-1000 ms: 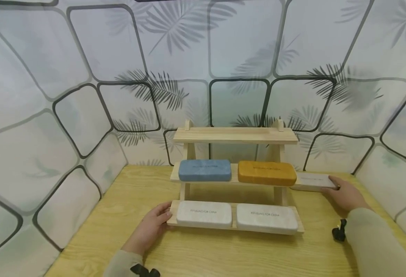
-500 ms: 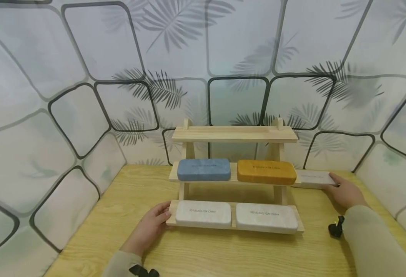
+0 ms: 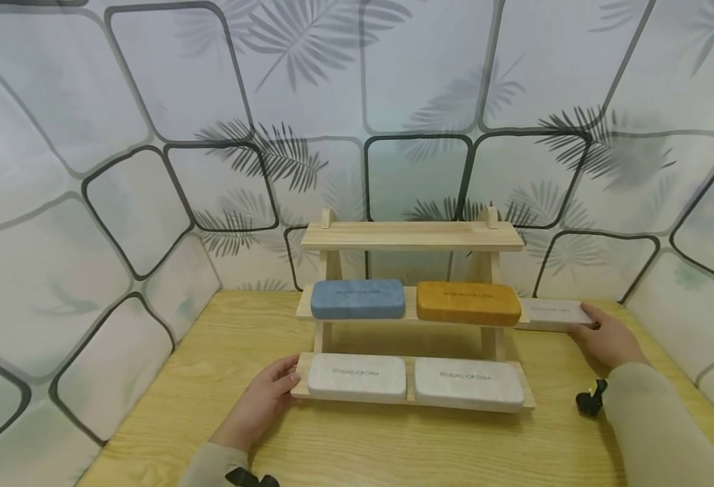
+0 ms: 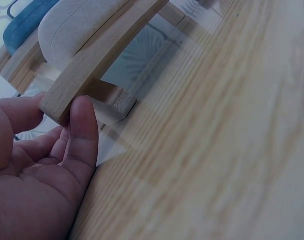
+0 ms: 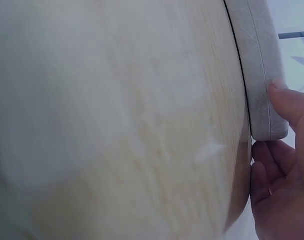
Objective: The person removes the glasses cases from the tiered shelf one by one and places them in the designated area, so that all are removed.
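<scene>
A three-tier wooden display rack [image 3: 412,237] stands on the table. My left hand [image 3: 266,396] pinches the left end of its bottom shelf [image 4: 72,95] between thumb and fingers. Two white glasses cases, a left one [image 3: 357,379] and a right one [image 3: 469,384], lie on that shelf. The middle shelf bears a blue glasses case [image 3: 358,299] and an orange glasses case [image 3: 468,304]. Behind the rack's right side, a pale grey glasses case [image 3: 554,315] lies on the table, its left end hidden. My right hand [image 3: 609,338] grips its right end, thumb [image 5: 289,100] against the case and fingers around the end.
The yellow wood-grain table [image 3: 211,358] is enclosed by patterned fabric at the back [image 3: 418,182] and both sides. Two small upright wooden pegs rise at the back of the top shelf. Black devices are strapped to both wrists.
The pale grey case has shifted slightly back and sits straighter, with my right hand following it. My left hand keeps its hold on the shelf. The head view has shifted a little.
</scene>
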The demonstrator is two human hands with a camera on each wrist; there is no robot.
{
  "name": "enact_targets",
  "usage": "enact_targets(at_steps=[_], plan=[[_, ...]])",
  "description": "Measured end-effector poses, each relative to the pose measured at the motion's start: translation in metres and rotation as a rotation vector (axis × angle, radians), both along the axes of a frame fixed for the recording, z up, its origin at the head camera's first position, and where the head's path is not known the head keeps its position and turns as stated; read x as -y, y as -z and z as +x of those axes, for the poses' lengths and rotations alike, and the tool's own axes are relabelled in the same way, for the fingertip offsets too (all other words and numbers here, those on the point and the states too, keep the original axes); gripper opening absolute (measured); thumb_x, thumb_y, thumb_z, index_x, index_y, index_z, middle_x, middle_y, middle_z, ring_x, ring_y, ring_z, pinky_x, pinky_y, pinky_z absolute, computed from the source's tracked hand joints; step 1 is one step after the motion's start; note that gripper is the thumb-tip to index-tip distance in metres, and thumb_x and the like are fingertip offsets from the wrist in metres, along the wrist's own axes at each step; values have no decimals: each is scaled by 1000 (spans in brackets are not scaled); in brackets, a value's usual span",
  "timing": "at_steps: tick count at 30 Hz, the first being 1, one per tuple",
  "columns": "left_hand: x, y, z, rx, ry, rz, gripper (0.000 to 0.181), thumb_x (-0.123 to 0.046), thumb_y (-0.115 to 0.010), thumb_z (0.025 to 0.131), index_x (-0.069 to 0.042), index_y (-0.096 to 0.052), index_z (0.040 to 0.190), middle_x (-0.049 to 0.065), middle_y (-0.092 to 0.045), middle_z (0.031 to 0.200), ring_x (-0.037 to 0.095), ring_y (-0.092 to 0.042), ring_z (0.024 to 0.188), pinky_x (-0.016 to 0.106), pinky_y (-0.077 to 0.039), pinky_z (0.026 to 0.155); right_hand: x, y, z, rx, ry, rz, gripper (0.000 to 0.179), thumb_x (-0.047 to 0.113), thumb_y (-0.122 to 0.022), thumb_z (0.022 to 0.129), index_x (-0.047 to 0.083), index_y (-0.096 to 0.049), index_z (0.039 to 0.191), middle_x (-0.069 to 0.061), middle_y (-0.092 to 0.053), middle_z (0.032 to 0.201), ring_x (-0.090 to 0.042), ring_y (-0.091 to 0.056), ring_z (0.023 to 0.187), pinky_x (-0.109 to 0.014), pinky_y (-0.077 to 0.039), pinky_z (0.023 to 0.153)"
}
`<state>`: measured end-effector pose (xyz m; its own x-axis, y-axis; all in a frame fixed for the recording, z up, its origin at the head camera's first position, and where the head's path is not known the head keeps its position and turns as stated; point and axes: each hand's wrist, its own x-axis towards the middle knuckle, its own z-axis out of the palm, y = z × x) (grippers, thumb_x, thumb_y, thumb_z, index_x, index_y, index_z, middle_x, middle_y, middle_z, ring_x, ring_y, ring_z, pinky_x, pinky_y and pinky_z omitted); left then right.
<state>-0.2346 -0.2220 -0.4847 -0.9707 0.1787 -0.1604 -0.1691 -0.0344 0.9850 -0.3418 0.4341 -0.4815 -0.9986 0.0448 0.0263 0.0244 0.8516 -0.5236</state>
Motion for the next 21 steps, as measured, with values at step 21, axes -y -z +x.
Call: enact_targets(at_steps=[21], plan=[[-3, -3, 3, -2, -6, -11, 52, -14, -48, 108, 7, -32, 153, 27, -42, 149, 22, -58, 115, 39, -53, 90, 19, -8, 33, -16, 84, -257, 88, 59, -37, 105, -3, -8, 160, -45, -20, 151, -65, -21, 134, -76, -21, 104]])
